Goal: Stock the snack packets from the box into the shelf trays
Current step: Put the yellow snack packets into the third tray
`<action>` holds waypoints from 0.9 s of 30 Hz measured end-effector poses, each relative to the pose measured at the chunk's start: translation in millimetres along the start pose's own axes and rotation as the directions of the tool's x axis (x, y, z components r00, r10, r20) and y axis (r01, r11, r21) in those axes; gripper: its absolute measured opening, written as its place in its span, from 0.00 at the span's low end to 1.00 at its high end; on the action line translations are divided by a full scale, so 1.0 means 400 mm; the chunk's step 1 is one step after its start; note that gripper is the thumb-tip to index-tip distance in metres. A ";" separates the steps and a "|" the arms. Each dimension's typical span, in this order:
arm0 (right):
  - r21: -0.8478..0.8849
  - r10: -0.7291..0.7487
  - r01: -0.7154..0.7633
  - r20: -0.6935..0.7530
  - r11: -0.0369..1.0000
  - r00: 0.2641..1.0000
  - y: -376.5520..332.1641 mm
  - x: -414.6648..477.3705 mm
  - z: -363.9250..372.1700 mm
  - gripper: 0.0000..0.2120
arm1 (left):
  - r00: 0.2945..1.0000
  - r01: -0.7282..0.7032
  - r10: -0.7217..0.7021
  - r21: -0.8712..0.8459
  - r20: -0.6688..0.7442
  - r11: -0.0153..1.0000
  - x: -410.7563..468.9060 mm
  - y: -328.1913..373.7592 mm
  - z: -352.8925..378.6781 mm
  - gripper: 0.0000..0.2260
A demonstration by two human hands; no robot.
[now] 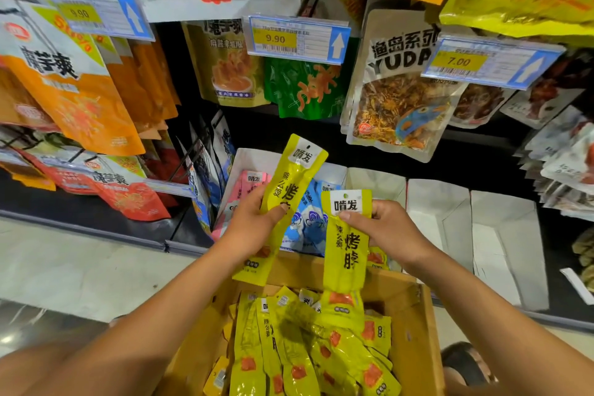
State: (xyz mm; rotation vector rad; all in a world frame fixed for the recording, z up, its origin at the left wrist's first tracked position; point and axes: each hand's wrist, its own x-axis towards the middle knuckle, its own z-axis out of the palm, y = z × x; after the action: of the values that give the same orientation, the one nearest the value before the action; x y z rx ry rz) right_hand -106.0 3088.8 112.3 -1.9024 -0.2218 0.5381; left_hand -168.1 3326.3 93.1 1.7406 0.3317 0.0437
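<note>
Our left hand [254, 225] grips one yellow packet [294, 180], tilted. Our right hand [390, 228] pinches a second packet [345, 254] near its top, hanging upright. Both sit above the box [418, 331] (cardboard, full of more yellow packs [289, 347]). The tray [244, 161] behind our hands holds pink packs [249, 183] and blue packs [310, 219].

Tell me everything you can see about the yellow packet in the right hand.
The yellow packet is long, narrow and glossy, like plastic film. A white label with black characters and a small hang hole tops it; bigger black characters run down it, with an orange patch near the bottom. It hangs upright over the box, and the right hand pinches its upper part.
</note>
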 end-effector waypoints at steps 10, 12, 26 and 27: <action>0.343 0.037 -0.016 -0.055 0.939 0.998 -0.027 0.014 0.016 0.11 | 0.965 0.191 -0.149 -0.189 0.217 0.963 -0.027 -0.039 0.065 0.36; 0.360 0.037 -0.001 -0.094 0.933 0.995 -0.027 0.021 0.015 0.10 | 0.956 0.208 -0.165 -0.167 0.241 0.964 -0.032 -0.038 0.072 0.29; 0.219 0.098 -0.088 -0.035 0.972 0.995 0.018 0.038 0.051 0.27 | 0.965 0.257 -0.225 -0.324 0.135 0.910 -0.002 -0.055 0.078 0.16; 0.178 0.119 -0.118 0.006 0.977 0.993 0.035 0.040 0.058 0.32 | 0.968 0.248 -0.221 -0.336 0.116 0.909 0.004 -0.056 0.075 0.16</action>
State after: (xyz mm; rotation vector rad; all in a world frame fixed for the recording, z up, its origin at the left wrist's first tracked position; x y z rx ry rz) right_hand -104.2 3109.1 88.4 -1.7499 -0.0545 0.6127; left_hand -164.5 3301.6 65.2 1.3370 0.4475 -0.1317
